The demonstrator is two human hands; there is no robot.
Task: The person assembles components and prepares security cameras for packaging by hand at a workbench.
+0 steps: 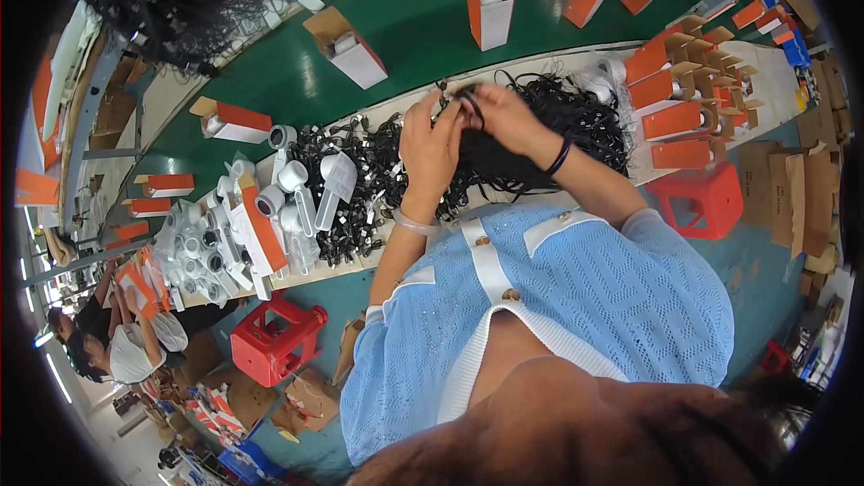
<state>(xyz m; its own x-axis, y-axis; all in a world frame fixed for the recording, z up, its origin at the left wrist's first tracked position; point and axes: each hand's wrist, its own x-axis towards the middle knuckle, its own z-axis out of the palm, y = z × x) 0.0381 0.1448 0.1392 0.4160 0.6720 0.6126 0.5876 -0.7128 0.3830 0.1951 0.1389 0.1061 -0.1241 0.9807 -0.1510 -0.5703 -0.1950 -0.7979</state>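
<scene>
Above the table in front of me, both hands meet at a thin black cable (472, 112). My right hand (513, 119) pinches it, and a small loop shows by the fingertips. At the other end, the closed fingers of my left hand (429, 148) hold the cable too, with a dark tip sticking up past them. Beneath lies a large heap of black cables (576, 130). Coiled cables with white connectors (360, 148) spread to the left of it. The fingertips are slightly blurred.
White handheld devices (211, 247) in clear wrapping pile up at left, with an orange-and-white box (261, 225) among them. Open boxes (490, 2) stand along the green belt (414, 22). More orange boxes (679, 117) cluster right. Red stools (697, 201) and other people are nearby.
</scene>
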